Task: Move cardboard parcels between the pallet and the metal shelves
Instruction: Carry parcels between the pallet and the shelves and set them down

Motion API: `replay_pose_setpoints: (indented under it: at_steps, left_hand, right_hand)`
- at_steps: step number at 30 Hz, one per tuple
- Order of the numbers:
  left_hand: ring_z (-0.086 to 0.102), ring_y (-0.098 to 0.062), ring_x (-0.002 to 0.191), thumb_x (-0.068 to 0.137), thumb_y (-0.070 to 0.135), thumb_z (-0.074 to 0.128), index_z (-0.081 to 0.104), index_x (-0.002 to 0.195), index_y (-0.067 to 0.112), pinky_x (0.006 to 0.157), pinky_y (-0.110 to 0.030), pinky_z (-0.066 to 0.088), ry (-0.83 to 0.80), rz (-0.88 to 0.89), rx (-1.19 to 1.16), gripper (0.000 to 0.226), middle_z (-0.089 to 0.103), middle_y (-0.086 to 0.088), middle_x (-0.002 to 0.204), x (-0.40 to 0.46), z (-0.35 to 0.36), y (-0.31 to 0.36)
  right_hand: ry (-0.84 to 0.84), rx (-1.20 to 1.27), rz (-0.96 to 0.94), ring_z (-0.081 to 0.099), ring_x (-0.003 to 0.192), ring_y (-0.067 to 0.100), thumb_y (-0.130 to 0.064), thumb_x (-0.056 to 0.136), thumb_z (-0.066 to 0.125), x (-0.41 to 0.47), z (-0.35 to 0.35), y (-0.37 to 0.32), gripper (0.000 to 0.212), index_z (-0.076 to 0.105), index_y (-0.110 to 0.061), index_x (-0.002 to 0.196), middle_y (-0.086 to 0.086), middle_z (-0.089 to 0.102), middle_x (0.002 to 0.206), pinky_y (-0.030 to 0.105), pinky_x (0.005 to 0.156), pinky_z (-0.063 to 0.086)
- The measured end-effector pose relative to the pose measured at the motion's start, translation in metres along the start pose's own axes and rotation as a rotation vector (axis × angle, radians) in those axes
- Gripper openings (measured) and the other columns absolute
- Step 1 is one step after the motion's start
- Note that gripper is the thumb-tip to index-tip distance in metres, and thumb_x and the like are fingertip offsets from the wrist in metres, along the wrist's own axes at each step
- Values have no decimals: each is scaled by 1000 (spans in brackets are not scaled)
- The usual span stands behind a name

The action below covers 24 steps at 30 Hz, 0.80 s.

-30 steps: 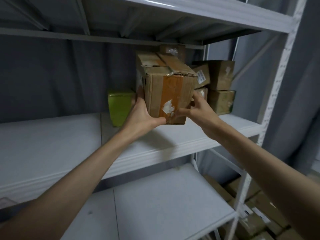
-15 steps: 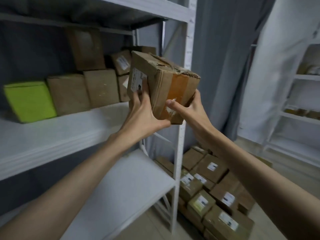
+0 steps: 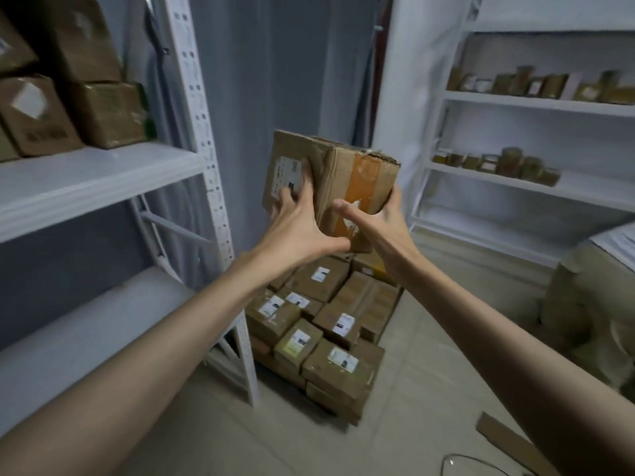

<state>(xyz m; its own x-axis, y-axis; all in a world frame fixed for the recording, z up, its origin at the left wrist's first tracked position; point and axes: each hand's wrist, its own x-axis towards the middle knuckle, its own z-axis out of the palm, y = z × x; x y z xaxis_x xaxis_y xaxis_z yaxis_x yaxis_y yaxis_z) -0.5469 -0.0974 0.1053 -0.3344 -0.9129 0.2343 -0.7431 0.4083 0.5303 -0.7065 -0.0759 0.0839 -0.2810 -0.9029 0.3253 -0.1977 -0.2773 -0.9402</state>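
Gripping creased, taped cardboard parcel [image 3: 347,187], apparently dented.

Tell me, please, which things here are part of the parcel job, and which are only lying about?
Part of the job:
- held parcel, gripped by left hand and right hand
- stacked parcels on the floor below
- metal shelf with boxes

Only lying about:
- cardboard strip on the floor
- far shelves with small packages

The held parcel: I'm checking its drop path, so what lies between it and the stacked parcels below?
In the head view only open air separates the held parcel, gripped by left hand and right hand, from the stacked parcels.
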Motion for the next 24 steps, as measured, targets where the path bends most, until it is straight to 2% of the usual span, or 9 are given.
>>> replay_pose_setpoints:
  at_steps: [3, 6, 8, 10, 13, 16, 21, 24]
  left_hand:
    - [16, -44, 147, 66, 63, 77, -27, 152, 38, 114, -59, 32, -105, 12, 20, 138, 10, -17, 160, 25, 36, 22]
    - [3, -43, 151, 67, 62, 78, -29, 151, 39, 115, -62, 27, -191, 42, 38, 138, -2, -20, 164, 52, 73, 37]
    - [-1, -43, 151, 67, 62, 79, -30, 151, 36, 113, -62, 26, -234, 59, 56, 140, -5, -21, 164, 74, 99, 43]
    - [4, -45, 149, 67, 62, 79, -30, 151, 31, 113, -60, 28, -265, 69, 72, 141, -1, -22, 162, 98, 125, 48]
    - [14, -44, 144, 68, 60, 80, -28, 153, 26, 110, -55, 34, -308, 79, 54, 141, 10, -22, 156, 143, 163, 55]
    - [17, -43, 141, 68, 57, 81, -28, 153, 24, 107, -55, 37, -356, 76, 30, 143, 14, -21, 154, 196, 193, 58]
    - [17, -44, 141, 68, 58, 81, -28, 153, 24, 108, -54, 37, -440, 60, 31, 142, 14, -20, 153, 275, 232, 55]
    - [16, -44, 141, 68, 56, 80, -24, 153, 34, 104, -54, 39, -504, 75, 49, 137, 11, -17, 153, 314, 249, 55]
  right_hand:
    - [75, 2, 75, 55, 122, 9, -59, 61, 89, 9, -28, 30, 122, 13, -30, 153, -7, 51, 136, 44, 111, 46]
    - [171, -7, 183, 53, 126, 16, -70, 49, 86, 24, -54, 63, 129, 18, -28, 151, 0, 46, 141, 41, 105, 50]
    - [222, -57, 258, 47, 132, 22, -77, 43, 81, 39, -70, 83, 138, 17, -25, 154, 6, 34, 149, 28, 85, 54]
    - [242, -89, 311, 42, 137, 28, -79, 41, 79, 60, -83, 105, 145, 11, -25, 157, 8, 24, 156, 18, 66, 49]
    - [263, -84, 395, 34, 145, 34, -78, 42, 80, 97, -100, 135, 153, -7, -32, 159, 9, 10, 165, 14, 53, 49]
    - [299, -112, 472, 27, 148, 35, -75, 49, 80, 140, -115, 162, 154, -25, -35, 154, 6, 1, 167, 8, 37, 43]
    - [337, -137, 520, 30, 143, 38, -69, 56, 85, 211, -136, 208, 147, -19, -39, 155, 7, 9, 164, 9, 30, 37]
    - [378, -84, 554, 39, 137, 40, -70, 51, 83, 243, -146, 226, 139, -2, -38, 157, 10, 20, 160, 13, 33, 43]
